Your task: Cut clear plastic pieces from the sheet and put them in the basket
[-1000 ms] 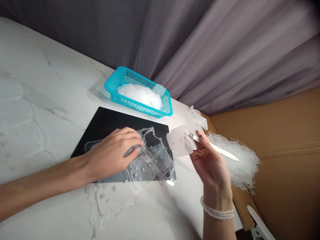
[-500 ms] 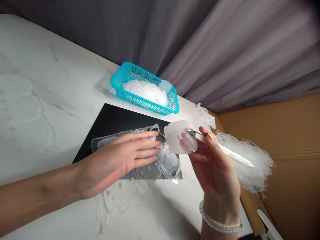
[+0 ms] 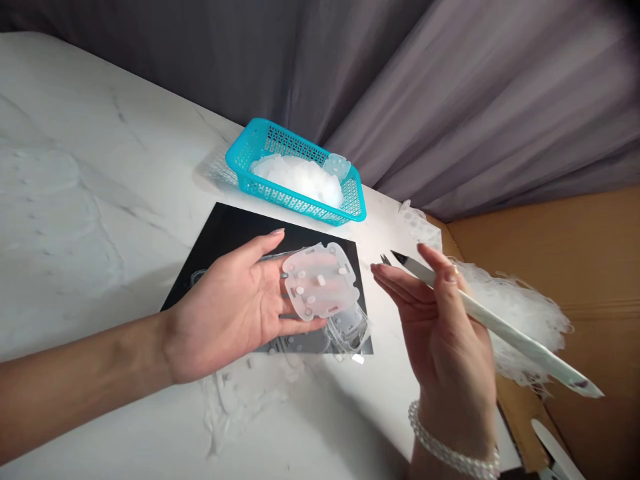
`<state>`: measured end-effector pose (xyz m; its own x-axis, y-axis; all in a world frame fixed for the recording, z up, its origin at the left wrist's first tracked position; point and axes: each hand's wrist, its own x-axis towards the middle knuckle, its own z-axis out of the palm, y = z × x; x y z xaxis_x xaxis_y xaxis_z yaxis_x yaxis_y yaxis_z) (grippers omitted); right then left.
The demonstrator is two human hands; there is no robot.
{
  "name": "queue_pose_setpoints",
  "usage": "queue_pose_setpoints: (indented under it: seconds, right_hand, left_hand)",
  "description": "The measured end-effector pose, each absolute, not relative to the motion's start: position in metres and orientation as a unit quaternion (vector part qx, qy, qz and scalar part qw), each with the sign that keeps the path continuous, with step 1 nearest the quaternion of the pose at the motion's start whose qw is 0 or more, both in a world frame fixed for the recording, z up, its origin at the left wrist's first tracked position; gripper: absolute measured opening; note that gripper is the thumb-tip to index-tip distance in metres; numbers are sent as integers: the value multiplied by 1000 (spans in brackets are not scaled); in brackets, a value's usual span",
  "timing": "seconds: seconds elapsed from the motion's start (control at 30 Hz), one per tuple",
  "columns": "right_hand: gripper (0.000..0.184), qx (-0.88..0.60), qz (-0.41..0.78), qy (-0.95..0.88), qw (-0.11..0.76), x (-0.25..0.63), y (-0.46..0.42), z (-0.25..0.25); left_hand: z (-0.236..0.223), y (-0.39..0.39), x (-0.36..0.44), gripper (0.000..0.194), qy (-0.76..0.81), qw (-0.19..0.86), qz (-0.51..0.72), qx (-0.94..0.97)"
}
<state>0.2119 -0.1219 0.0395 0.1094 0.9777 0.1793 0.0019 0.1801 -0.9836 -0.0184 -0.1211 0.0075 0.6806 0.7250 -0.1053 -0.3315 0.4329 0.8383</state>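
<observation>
A translucent, rounded silicone-like piece (image 3: 320, 283) with small raised studs and slots lies on the fingers of my left hand (image 3: 235, 303). That palm faces up and its thumb points away from the piece. To the right, my right hand (image 3: 440, 327) grips long white tweezers (image 3: 520, 330), with their dark tips parted and clear of the piece. Clear moulded sheet material (image 3: 345, 330) lies beneath my left hand on a black board (image 3: 250, 223), partly covered by the hand.
Behind the board stands a blue basket (image 3: 243, 157) heaped with translucent pieces. A tangle of thin clear strips (image 3: 520, 313) lies at the right beside a cardboard wall (image 3: 560, 247). Scraps (image 3: 235, 407) lie on the marble table (image 3: 60, 220) in front. A grey curtain (image 3: 400, 80) hangs behind.
The piece has passed from the tweezers onto my left hand, which has turned palm up. The tweezers have let go and drawn back to the right.
</observation>
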Motion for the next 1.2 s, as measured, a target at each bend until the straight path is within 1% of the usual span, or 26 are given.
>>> queue_pose_setpoints:
  seconds: [0.13,0.3,0.4,0.47,0.53,0.7,0.8,0.87,0.9,0.97,1.03,1.07,1.1,1.13,1.2]
  right_hand:
    - [25,-500,429,-523,541,207,-122,35]
    - [23,-533,412,-539,506,200,-124,32]
    - [26,-535,420,-549,486,200,-124,28]
    - [24,-533,439,-550,470,200,-125,25]
    - [21,-532,461,-542,459,200,-126,24]
    - [18,-539,469,-513,476,198,-124,25]
    - [16,-548,408,-506,527,196,-123,24]
    - [13,-551,318,-517,573,192,-125,23]
    - [11,-553,274,-529,582,189,-127,23]
    - [8,-561,247,-574,543,182,-132,24]
    - [7,-561,289,-624,461,175,-137,26]
    - [9,-558,314,-638,428,173,-138,27]
    - [13,-554,329,-641,418,172,-139,29]
    - [17,-550,334,-634,430,173,-138,29]
    - [22,-540,329,-602,487,182,-136,29]
  left_hand:
    - [7,-122,-20,58,257,757,297,523]
    - [10,-124,-18,56,297,706,278,580]
    - [14,-125,-16,65,295,728,287,549]
    - [16,-125,-16,75,288,758,295,506]
    - [17,-126,-15,81,277,787,298,463]
    - [16,-125,-14,78,250,842,300,373]
    - [10,-125,-12,76,263,838,310,363]
    - [6,-126,-11,74,282,835,329,339]
    - [4,-126,-10,74,285,842,338,309]
    - [3,-127,-8,73,276,864,355,227]
    - [5,-127,-6,70,251,881,365,165]
    - [6,-127,-6,67,245,883,370,152]
    - [6,-127,-5,61,248,880,377,147]
    - [6,-128,-4,54,261,873,384,151]
    - [4,-129,-5,44,306,848,397,172]
